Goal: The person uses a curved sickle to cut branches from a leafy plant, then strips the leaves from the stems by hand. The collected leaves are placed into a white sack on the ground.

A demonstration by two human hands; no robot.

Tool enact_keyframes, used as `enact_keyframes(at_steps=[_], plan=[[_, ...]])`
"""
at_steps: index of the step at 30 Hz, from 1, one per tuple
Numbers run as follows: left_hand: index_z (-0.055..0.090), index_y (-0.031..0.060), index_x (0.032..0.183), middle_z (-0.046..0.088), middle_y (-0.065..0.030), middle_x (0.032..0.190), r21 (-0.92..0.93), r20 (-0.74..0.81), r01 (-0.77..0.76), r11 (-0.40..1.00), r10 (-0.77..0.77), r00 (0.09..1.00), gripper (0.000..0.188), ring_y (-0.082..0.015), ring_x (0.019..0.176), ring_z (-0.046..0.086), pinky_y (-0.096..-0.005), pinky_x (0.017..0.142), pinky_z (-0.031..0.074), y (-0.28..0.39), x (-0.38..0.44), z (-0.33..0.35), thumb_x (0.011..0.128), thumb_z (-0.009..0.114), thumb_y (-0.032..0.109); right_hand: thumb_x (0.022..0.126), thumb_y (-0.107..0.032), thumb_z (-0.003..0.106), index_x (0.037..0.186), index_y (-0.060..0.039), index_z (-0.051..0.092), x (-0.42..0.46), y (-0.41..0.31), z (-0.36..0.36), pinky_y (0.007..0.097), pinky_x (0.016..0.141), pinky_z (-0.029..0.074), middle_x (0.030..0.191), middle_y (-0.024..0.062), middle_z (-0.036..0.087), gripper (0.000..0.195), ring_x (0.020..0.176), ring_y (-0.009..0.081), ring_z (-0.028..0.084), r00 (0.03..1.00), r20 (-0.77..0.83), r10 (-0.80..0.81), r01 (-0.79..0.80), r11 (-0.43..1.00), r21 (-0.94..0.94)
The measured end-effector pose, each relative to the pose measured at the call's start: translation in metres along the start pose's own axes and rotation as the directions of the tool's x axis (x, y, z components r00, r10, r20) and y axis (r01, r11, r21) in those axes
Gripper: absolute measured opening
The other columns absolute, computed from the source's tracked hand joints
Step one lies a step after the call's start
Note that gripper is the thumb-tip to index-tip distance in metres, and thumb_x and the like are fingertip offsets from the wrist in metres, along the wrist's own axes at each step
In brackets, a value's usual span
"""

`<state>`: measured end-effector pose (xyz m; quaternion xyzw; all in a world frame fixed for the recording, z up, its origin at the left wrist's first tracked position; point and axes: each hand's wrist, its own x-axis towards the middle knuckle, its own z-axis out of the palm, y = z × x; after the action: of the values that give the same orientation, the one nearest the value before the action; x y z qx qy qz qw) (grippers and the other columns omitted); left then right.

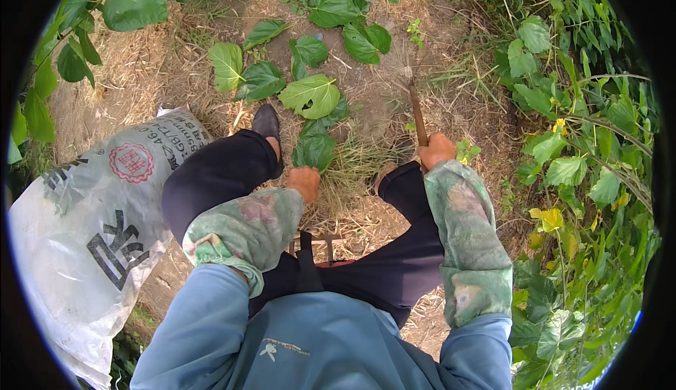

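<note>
My right hand point(438, 150) is closed around a brown wooden stick or handle point(417, 110) that points away from me; its far end is thin and hard to make out against the soil. Closed beside a large green leaf point(314, 149), my left hand point(304, 183) hovers over or rests at a tuft of grass point(348, 165); whether grass or a stem is in its fingers cannot be told. More broad green leaves point(311, 95), one with holes, lie on the ground beyond my hands.
To the left stands a large white woven plastic sack point(100, 194) with printing on it, against my bent knee. Dense leafy plants point(575, 163) run along the right side. Leafy branches point(134, 7) hang in at the upper left. Dry straw covers much of the soil.
</note>
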<state>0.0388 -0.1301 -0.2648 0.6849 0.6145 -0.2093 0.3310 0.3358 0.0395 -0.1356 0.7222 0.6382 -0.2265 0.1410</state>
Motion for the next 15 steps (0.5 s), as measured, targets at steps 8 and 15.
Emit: enact_keyframes(at_steps=[8,15], plan=[[0.073,0.0043,0.102,0.075,-0.0151,0.101,-0.219,-0.155,-0.015,0.976,-0.020,0.988,0.021,-0.0283,0.094,0.073,-0.0365,0.078,0.057,-0.037,0.032,-0.002,0.088,0.066,0.018,0.084,-0.021,0.075,0.105,-0.0028,0.075,-0.027,-0.035,-0.016,0.0486,0.085,0.059,0.099,0.0219,0.075,0.027,0.098,0.0391,0.073,0.992,-0.015,-0.123,0.118,0.973,-0.198],[0.061,0.0102,0.092,0.066,0.0028,0.090,-0.832,-0.403,-0.479,-0.279,-0.287,0.869,0.010,-0.0114,0.080,0.061,-0.0279,0.077,0.049,-0.017,-0.020,-0.198,0.100,0.060,0.017,0.087,-0.038,0.075,0.099,0.0030,0.074,-0.042,-0.089,-0.010,0.0495,0.089,0.053,0.091,0.0278,0.073,0.042,0.094,0.0430,0.071,0.923,-0.012,-0.384,0.345,0.816,0.463]])
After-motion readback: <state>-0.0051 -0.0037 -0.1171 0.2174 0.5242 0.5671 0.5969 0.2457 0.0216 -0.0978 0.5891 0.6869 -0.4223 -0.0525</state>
